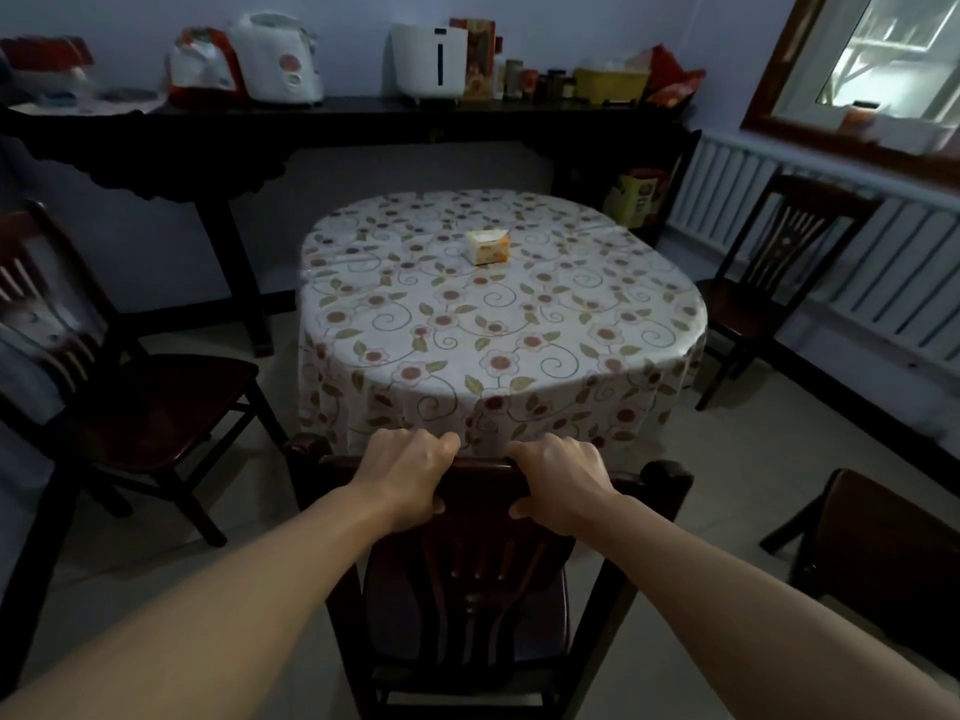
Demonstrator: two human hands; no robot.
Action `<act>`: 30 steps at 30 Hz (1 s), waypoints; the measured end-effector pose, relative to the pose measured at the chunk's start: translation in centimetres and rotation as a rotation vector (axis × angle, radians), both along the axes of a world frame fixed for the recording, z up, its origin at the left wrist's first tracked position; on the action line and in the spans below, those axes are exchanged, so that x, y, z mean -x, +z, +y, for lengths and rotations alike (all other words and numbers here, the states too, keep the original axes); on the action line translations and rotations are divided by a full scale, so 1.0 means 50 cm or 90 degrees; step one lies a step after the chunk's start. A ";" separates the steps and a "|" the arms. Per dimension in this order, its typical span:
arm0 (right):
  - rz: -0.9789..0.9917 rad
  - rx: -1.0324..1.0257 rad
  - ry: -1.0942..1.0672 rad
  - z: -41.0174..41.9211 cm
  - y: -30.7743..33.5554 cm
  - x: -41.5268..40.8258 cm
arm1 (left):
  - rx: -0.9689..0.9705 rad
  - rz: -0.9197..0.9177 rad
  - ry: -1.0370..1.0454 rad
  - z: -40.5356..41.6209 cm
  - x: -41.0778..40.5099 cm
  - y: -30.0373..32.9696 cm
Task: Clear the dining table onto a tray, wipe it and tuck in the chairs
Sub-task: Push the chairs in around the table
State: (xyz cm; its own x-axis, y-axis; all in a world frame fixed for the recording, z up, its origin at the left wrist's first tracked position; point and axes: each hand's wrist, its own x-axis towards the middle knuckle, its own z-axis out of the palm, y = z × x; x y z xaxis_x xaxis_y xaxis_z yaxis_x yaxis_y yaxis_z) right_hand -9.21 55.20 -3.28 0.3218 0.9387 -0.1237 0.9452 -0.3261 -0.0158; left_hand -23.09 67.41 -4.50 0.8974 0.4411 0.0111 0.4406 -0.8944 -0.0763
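A dark wooden chair (483, 589) stands right in front of me, its back facing me and its top rail near the table's front edge. My left hand (408, 472) grips the top rail left of centre. My right hand (563, 480) grips it right of centre. The oval dining table (571, 324) wears a flowered cloth that hangs down over its near side. On the far middle of the table sits a small tissue pack (488, 245), white and orange.
A second chair (145, 397) stands away from the table at left, a third chair (774, 283) at right by the radiator (893, 272), a fourth chair (878, 558) at lower right. A dark sideboard (363, 122) with appliances lines the far wall.
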 end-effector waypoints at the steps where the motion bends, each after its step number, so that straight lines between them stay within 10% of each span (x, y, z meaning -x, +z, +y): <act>1: -0.003 -0.002 0.001 0.012 -0.004 -0.018 | -0.001 -0.004 0.005 0.009 -0.017 -0.002; 30: -0.009 -0.071 0.214 0.152 -0.178 -0.508 | 0.052 -0.016 0.287 0.037 -0.457 -0.145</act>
State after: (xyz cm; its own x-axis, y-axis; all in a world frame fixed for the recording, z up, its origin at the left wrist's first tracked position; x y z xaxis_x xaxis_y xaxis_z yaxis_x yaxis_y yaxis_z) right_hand 16.19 62.82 -12.18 -0.0061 0.9999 -0.0126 0.9998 0.0059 -0.0198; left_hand -0.23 69.24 -11.74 0.6152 0.7881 -0.0209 0.7883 -0.6153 0.0013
